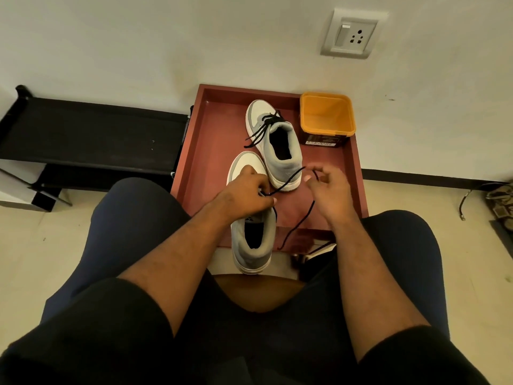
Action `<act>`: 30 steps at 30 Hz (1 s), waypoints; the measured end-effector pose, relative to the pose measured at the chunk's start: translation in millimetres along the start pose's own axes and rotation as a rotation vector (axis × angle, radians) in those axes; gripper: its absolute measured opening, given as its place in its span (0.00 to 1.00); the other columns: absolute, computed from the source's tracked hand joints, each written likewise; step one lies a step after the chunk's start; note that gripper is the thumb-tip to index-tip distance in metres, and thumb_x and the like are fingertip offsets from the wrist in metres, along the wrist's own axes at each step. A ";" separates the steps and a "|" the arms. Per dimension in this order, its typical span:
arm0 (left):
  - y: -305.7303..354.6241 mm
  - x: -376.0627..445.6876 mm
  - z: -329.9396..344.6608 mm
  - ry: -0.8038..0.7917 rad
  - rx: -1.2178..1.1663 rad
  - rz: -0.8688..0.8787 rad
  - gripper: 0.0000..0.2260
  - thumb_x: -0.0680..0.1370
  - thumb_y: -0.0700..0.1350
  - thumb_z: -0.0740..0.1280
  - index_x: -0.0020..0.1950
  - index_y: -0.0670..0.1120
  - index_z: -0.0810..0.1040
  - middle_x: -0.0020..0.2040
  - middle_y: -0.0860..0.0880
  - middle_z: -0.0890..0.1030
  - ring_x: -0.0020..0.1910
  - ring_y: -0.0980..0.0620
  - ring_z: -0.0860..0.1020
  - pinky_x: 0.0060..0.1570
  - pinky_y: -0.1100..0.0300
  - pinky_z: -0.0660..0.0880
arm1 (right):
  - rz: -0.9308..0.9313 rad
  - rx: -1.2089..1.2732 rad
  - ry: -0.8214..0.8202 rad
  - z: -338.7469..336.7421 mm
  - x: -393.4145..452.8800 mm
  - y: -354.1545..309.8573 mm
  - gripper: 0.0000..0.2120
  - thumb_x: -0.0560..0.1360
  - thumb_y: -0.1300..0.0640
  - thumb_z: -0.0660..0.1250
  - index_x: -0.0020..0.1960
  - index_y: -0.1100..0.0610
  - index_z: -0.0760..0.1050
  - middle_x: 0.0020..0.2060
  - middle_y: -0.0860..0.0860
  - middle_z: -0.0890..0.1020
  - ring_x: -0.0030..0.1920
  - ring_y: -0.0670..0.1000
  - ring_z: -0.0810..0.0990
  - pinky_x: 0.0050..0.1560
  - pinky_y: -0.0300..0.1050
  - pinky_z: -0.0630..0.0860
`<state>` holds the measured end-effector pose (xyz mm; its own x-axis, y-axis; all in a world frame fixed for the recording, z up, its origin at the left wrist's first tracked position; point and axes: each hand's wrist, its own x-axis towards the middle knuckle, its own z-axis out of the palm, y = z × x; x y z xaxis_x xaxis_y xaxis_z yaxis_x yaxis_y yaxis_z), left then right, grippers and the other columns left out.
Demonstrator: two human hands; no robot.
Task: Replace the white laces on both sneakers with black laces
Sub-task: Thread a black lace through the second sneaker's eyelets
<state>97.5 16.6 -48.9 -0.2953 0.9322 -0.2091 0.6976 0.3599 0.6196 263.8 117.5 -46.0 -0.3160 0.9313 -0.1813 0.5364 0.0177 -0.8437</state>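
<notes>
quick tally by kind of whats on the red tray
sneakers: 2 (far one, near one)
black laces: 2 (on the far sneaker, in the hands)
yellow tub: 1
total: 5

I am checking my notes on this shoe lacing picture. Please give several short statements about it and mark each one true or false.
1. The far sneaker already has a black lace. True.
2. The orange tub stands left of the sneakers. False: it stands right of them.
3. The right hand pinches the black lace. True.
4. The left hand rests on the tub. False: it is on the near sneaker.
</notes>
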 end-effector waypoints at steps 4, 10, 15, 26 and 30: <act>-7.9 1.2 -1.2 0.004 -0.209 0.032 0.12 0.70 0.47 0.77 0.44 0.42 0.77 0.52 0.48 0.69 0.46 0.55 0.73 0.43 0.76 0.70 | -0.038 -0.292 -0.277 16.8 -8.1 3.7 0.09 0.76 0.54 0.68 0.56 0.49 0.80 0.56 0.50 0.78 0.58 0.52 0.76 0.60 0.50 0.72; -9.7 3.2 3.7 0.135 -0.381 -0.019 0.05 0.76 0.44 0.71 0.44 0.44 0.78 0.54 0.47 0.69 0.52 0.56 0.70 0.46 0.78 0.65 | -0.006 0.010 -0.542 30.3 -18.7 -1.3 0.07 0.79 0.57 0.66 0.51 0.60 0.80 0.40 0.53 0.81 0.38 0.45 0.76 0.43 0.43 0.75; -4.8 6.7 3.8 0.196 -0.433 -0.088 0.05 0.81 0.45 0.64 0.50 0.45 0.77 0.56 0.48 0.67 0.54 0.55 0.69 0.55 0.65 0.69 | -0.149 -0.117 -0.314 18.1 -16.5 -10.6 0.09 0.79 0.55 0.66 0.40 0.51 0.77 0.38 0.45 0.75 0.36 0.42 0.72 0.38 0.36 0.69; 49.1 -52.1 3.3 -0.167 -1.042 -0.307 0.15 0.82 0.57 0.56 0.62 0.49 0.72 0.50 0.45 0.82 0.27 0.47 0.76 0.24 0.61 0.69 | 0.198 1.099 -0.346 10.8 -25.6 -38.9 0.17 0.77 0.67 0.64 0.62 0.53 0.73 0.38 0.54 0.83 0.31 0.46 0.76 0.32 0.39 0.77; 37.5 -58.0 -15.0 -0.069 -0.856 -0.287 0.15 0.81 0.49 0.63 0.56 0.37 0.77 0.33 0.48 0.79 0.23 0.55 0.68 0.21 0.66 0.62 | 0.213 0.617 -0.081 0.0 -8.2 -18.9 0.11 0.78 0.61 0.65 0.60 0.58 0.77 0.37 0.52 0.84 0.29 0.46 0.76 0.31 0.40 0.73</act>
<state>131.0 -24.6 -2.1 -0.3239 0.8213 -0.4697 -0.1289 0.4536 0.8819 256.3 109.5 -28.6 -0.3231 0.8609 -0.3930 0.0537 -0.3980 -0.9158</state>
